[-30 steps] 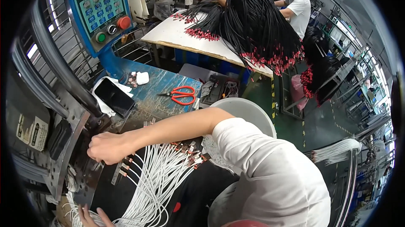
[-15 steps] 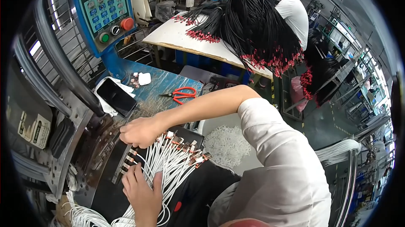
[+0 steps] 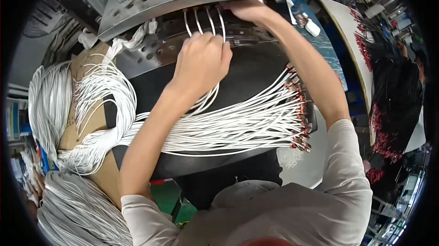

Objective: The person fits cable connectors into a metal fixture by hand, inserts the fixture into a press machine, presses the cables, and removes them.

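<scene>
My left hand [image 3: 200,61] is closed around several white cables [image 3: 211,21], which run up from it side by side. Their far ends go in beneath the edge of a thick metal plate [image 3: 192,0]. At the right end of that row, my right hand [image 3: 247,10] reaches under the same plate, its fingers hidden there. Below my left hand, a broad bundle of white cables [image 3: 219,129] lies across a black work surface [image 3: 247,74]. Copper-coloured and metallic connectors [image 3: 299,113] tip the bundle's right end.
More white cables [image 3: 50,104] hang over a brown board [image 3: 87,141] at left, with a grey bundle [image 3: 82,209] below. Right of the plate stands a blue table [image 3: 320,40] with a small white object [image 3: 313,27]. Beyond it, a white table [image 3: 340,31] carries black cables [image 3: 393,86] with red ends.
The view has swung left. My left hand has closed on several cables, and my right hand has moved from the connector row to under the metal plate, where those cable ends now sit.
</scene>
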Tool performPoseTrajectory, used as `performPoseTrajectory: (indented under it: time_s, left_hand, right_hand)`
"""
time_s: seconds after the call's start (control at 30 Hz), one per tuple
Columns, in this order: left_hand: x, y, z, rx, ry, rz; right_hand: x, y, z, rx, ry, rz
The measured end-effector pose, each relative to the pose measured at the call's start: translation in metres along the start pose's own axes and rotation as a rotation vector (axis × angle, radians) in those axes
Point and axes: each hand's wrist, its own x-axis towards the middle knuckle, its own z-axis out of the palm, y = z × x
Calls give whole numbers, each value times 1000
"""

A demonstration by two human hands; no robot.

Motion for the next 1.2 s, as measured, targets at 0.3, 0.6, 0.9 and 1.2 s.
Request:
performPoseTrajectory:
  time_s: [0.3,0.6,0.9,1.2]
  left_hand:
    - [18,-52,4,141,-144,-243]
    - [19,-62,17,311,107,-255]
    - [36,-56,12,269,-113,-507]
    - [-146,-64,-74,-196,-290,-1085]
  right_hand:
    - [27,-39,-20,936,-25,-71]
    - [48,-35,13,1278,-450,-353]
    - [45,51,36,-517,274,-589]
    - [-181,-87,-40,571,-624,-273]
